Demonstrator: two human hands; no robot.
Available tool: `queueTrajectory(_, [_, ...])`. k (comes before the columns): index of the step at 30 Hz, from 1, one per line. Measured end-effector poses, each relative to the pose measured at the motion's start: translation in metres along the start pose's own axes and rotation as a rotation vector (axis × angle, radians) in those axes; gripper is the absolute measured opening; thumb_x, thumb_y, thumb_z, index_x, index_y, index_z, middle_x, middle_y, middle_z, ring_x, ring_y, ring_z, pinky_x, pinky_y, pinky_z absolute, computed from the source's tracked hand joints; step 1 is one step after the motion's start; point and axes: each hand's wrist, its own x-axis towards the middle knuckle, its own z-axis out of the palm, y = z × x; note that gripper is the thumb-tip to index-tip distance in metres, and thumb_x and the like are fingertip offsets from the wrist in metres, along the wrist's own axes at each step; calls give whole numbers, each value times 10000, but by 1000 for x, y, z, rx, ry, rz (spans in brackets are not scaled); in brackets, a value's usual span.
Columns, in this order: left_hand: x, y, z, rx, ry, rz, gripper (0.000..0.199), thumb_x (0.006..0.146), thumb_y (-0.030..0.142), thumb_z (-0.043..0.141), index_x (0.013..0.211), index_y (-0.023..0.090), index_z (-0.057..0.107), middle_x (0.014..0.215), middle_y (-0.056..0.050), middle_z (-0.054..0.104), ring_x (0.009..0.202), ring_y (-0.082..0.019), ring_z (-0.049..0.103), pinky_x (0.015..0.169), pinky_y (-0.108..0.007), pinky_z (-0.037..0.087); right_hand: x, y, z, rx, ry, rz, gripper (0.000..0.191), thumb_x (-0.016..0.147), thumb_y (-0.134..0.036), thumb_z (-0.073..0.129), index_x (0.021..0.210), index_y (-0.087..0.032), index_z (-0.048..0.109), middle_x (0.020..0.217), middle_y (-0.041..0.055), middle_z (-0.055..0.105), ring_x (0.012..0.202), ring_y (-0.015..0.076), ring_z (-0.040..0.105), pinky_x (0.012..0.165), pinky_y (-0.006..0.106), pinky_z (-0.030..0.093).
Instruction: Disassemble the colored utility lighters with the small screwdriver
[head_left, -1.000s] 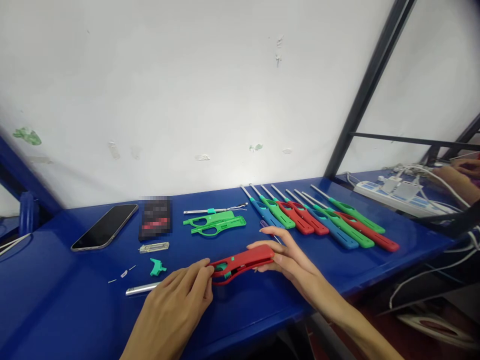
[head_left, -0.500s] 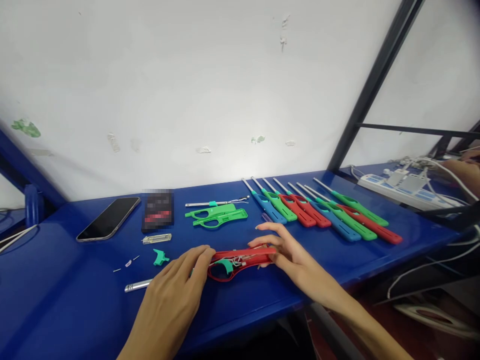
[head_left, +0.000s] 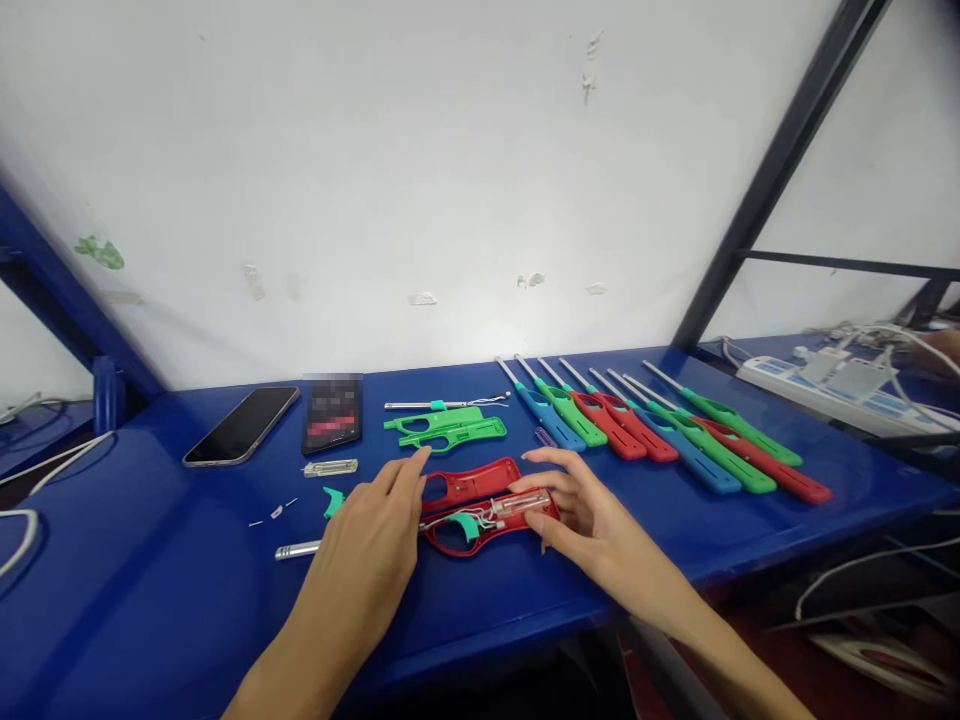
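Observation:
An opened red gas lighter lies on the blue table in front of me. Its bare half shell [head_left: 478,483] rests behind the filled half shell [head_left: 491,533], which holds a clear fuel tank [head_left: 521,503], white wires and a teal trigger [head_left: 468,524]. My left hand [head_left: 371,535] is closed over the front end, covering the neck; the silver tube [head_left: 298,550] sticks out to the left of it. With thumb and fingers around the rear end, my right hand [head_left: 589,512] grips the filled half beside the tank.
Several finished-looking lighters [head_left: 622,425] lie in a row at right. Behind are green half shells [head_left: 457,430] and a silver tube with wires [head_left: 420,405]. At left are a phone [head_left: 241,427], a dark pixelated item [head_left: 331,425], a clear tank [head_left: 331,468] and a loose teal trigger [head_left: 333,502].
The red bare half, earlier tilted over the filled half, now lies flat behind it, exposing the tank and wires. The whole view has shifted slightly.

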Motion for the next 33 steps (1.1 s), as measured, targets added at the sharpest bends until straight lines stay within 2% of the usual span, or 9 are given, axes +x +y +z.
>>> queueTrajectory(2, [-3,2,-1,-36,-4,1,349,1121,175,390,1385,187,618,1195,-84,779,957,-250,780,758,-361,614,1,1,1,-21,13,-1,470,995,-439,717,1394,-304,509,1260,70,735,907,190,740,764,335,614])
queueTrajectory(4, [-7,3,-3,-82,-5,13,313,1120,182,397,1295,189,656,1190,-89,762,1036,-256,743,862,-396,611,2,2,1,-40,13,-4,446,979,-453,737,1354,-297,554,1257,70,744,996,216,754,808,345,622])
queueTrajectory(7, [-12,5,-4,-151,-17,43,285,1115,173,404,1173,193,682,1148,-87,738,1076,-261,680,926,-423,588,2,1,0,-85,8,-1,420,943,-470,780,1293,-288,637,1232,60,768,1079,246,760,873,357,627])
queueTrajectory(12, [-18,9,-5,-216,-51,85,271,1095,126,438,1166,202,688,1123,-80,714,1056,-264,625,904,-435,573,1,-3,1,-218,17,-34,256,963,-485,756,1095,-268,789,1119,49,787,995,249,759,873,369,604])
queueTrajectory(17, [-20,14,-7,-247,-72,160,240,1097,133,470,1191,205,678,1118,-80,694,1036,-272,603,892,-460,555,-2,-3,3,-303,43,-76,220,968,-478,756,1068,-289,807,1090,41,783,974,248,749,848,367,593])
queueTrajectory(23, [-22,16,-7,-258,-104,251,224,1112,145,459,1213,199,651,1098,-71,703,999,-258,621,905,-450,544,-4,-4,5,-400,47,-141,161,932,-450,817,943,-291,837,944,31,800,822,232,730,725,350,554])
queueTrajectory(28, [-21,17,-6,-247,-130,269,209,1113,154,459,1187,206,648,1091,-68,711,986,-261,652,899,-458,545,-7,-5,7,-453,38,-241,193,1001,-481,738,992,-314,835,952,23,811,850,230,758,776,343,586])
queueTrajectory(33, [-18,21,-9,-217,-115,269,216,1117,182,444,1142,188,659,1036,-79,708,930,-277,673,860,-491,567,-8,-4,9,-500,43,-345,198,1062,-427,658,1027,-309,813,993,32,826,889,241,781,827,359,611])
